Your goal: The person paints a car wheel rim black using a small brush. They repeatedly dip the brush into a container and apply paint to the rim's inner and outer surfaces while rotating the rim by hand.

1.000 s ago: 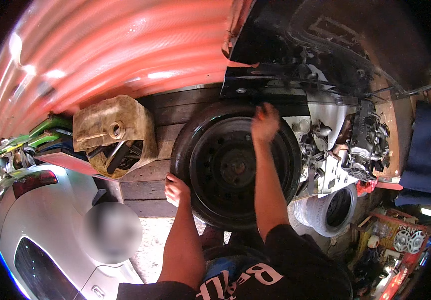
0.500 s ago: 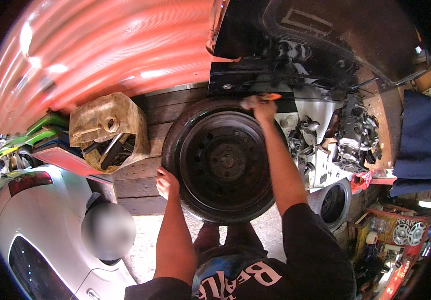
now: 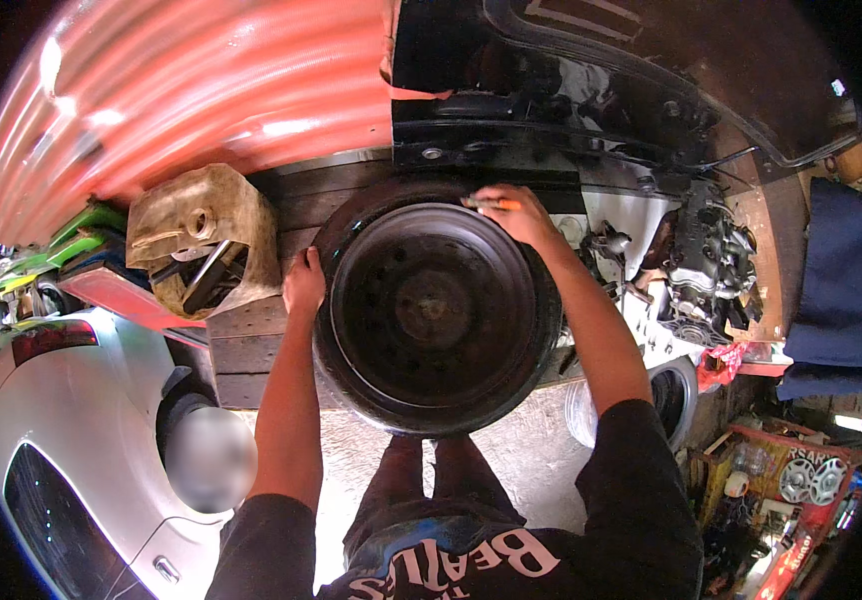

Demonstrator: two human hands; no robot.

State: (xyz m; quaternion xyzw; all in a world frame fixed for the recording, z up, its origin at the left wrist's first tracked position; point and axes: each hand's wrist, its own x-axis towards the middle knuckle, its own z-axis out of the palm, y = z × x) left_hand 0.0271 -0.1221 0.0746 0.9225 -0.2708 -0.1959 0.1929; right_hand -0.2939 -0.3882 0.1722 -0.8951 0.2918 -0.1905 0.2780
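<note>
Left hand (image 3: 304, 285) is set against the tyre's left edge, fingers curled; can't tell if you're gripping or just bracing. Your right hand (image 3: 513, 214) is closed around the tool at the tyre's upper right. Largest first: silver car (image 3: 111, 400) to your left. Dark wooden plank table (image 3: 251, 355) ahead. Black rubber tyre (image 3: 431, 421) in front of you, its near end reaching past the table's edge, fitted around a dark round steel wheel (image 3: 431, 308). Tan cut-open plastic container (image 3: 241, 195) left of it. Slim orange-handled tool (image 3: 496, 204), tip pointing left over the upper sidewall; contact unclear. Step in hand looks like working that sidewall near the wheel's edge; your next move likely calls for a firm left brace and a controlled tip.
</note>
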